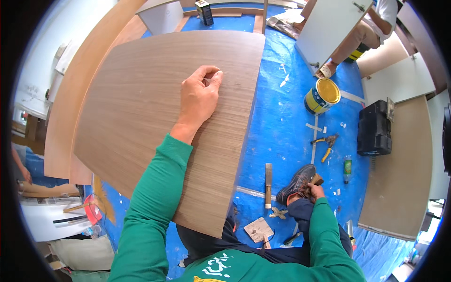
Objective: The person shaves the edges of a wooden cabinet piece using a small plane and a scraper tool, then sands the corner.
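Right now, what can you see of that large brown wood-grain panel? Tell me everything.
The panel is a broad, flat grey-brown board with fine streaky grain, apparently wood or veneer. It looks whole, and lies raised above the blue floor sheet, its near corner by the person's lap; its supports are hidden. A paler board runs along its left side. The left hand, fingers curled, seems to rest on its face.

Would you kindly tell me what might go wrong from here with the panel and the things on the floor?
The wood-grain panel could shift if the left hand, over its top, presses hard; its support is mostly hidden.

The flat tool lying loose beside the sneaker might slide underfoot if stepped on.

The yellow-handled pliers lie with handles spread on the blue sheet and may catch a foot.
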A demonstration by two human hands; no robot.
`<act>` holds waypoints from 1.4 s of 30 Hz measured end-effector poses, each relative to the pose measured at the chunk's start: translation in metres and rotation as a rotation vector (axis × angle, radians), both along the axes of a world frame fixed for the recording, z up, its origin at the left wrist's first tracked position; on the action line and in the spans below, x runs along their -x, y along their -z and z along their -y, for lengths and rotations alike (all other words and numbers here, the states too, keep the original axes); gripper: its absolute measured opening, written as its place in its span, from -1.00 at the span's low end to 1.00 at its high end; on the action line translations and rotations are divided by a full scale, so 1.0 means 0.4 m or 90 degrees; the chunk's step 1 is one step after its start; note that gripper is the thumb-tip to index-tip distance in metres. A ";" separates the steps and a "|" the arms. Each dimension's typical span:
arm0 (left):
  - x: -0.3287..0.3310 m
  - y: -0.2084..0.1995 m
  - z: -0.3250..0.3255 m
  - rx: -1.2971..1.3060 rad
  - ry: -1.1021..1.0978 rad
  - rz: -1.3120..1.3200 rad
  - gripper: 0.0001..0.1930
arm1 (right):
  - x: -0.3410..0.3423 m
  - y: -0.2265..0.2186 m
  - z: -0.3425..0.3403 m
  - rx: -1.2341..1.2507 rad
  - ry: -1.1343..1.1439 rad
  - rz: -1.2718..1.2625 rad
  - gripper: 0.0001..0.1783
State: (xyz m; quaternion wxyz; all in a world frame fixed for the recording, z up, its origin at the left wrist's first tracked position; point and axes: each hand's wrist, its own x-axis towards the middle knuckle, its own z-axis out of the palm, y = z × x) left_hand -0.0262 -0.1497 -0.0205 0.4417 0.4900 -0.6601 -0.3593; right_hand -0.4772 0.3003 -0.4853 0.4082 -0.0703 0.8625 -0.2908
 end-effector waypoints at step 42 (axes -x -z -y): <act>0.014 -0.018 -0.008 0.023 -0.015 0.016 -0.78 | -0.401 -0.991 1.502 0.665 -0.029 0.264 -0.33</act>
